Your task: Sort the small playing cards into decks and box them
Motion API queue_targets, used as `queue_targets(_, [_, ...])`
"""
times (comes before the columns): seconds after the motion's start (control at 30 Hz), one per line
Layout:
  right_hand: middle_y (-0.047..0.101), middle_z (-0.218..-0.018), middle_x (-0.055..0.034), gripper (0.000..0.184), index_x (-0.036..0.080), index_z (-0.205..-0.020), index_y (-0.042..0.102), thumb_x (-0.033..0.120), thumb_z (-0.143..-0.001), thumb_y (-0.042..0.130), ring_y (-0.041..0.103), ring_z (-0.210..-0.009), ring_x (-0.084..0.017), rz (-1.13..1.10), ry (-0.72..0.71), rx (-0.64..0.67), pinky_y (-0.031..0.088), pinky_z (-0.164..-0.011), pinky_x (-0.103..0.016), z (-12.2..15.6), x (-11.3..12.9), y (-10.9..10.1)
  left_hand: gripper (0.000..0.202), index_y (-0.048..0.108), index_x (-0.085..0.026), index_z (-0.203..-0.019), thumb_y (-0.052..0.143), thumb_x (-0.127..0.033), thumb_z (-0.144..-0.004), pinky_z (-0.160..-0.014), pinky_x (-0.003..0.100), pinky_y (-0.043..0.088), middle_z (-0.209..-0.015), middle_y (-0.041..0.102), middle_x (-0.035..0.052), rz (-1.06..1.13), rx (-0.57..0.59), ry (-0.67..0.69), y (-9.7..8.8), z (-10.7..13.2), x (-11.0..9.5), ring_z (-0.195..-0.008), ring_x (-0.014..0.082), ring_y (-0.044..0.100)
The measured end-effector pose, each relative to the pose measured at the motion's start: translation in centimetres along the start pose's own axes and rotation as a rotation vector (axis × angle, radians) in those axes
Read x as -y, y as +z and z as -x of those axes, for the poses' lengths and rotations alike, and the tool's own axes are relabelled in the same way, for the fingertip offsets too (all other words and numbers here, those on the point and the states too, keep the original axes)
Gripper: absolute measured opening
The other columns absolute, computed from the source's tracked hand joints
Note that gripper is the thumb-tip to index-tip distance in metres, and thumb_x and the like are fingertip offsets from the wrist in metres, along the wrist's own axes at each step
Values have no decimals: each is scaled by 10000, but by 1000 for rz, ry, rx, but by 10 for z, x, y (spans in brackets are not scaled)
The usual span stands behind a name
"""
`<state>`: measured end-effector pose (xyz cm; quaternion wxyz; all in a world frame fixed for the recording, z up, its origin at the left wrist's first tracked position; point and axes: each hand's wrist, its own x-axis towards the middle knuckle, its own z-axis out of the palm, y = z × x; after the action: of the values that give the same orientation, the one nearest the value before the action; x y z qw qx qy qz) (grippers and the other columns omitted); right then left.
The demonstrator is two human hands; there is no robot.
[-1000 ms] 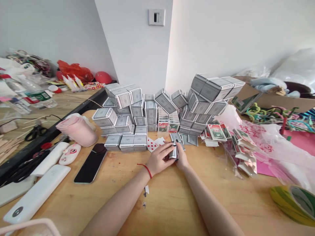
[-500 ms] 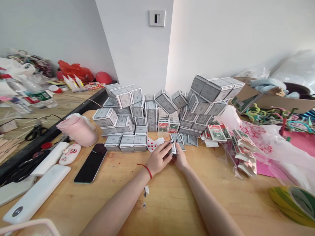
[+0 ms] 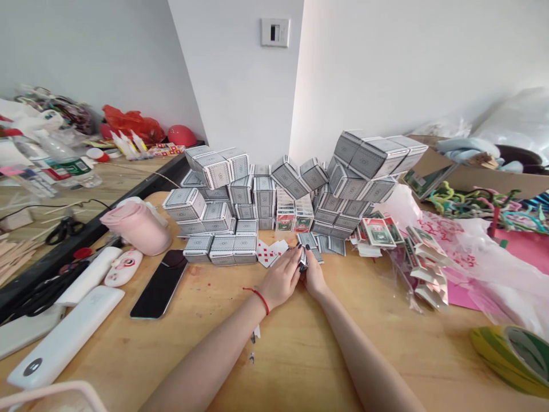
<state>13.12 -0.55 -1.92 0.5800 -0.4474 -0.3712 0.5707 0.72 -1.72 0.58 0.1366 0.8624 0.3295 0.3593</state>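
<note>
A person's two bare hands work on a wooden table (image 3: pixel 309 360), well to the right of a black phone (image 3: pixel 159 285) that lies face up. Between them they hold a small piece of grey patterned card (image 3: pixel 303 257), roughly level with the phone's far end and mostly covered by fingers. The left hand (image 3: pixel 281 278), with a red cord (image 3: pixel 261 298) at the wrist, lies over the near side of the piece, its fingers close together and its tips bent onto the card. The right hand (image 3: pixel 315 277) closes in from the other side, fingers curled, the gap between the hands narrow; how each thumb sits cannot be told.

The piece looks light, thin and springy, with a smooth face that could slide under the fingertips. It would likely crease or dent if squeezed hard across the middle, so its edges and folds seem the best places to hold.

Face-up playing cards (image 3: pixel 269 252) lie right of the phone, just beyond the left hand. Grey patterned blocks (image 3: pixel 223 247) stand just beyond the phone and to its right. Far to the phone's right is a roll of yellow-green tape (image 3: pixel 508 357).
</note>
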Motion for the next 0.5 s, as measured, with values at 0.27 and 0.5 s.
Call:
queue_targets(0.27, [662,-767,-11,387,213,-809,653,525,-760,430,565,-803,-198,116,-55,-98,397,-724,-279,6,7,3,470,288,-204,-1293,361,-133,-834,-1003,425,356,-1360,335,96,201,-51,-15,-3,-2,-4,-1244,202,333])
queue_targets(0.5, [641,-695,-3,341,233,-750,647,505,-767,443,546,-699,-189,166,-111,-116,385,-644,-274,9,12,5,430,386,-251,-1253,423,-187,-829,-1015,412,336,-1355,348,65,253,-37,-70,-5,-1,-2,-1236,202,343])
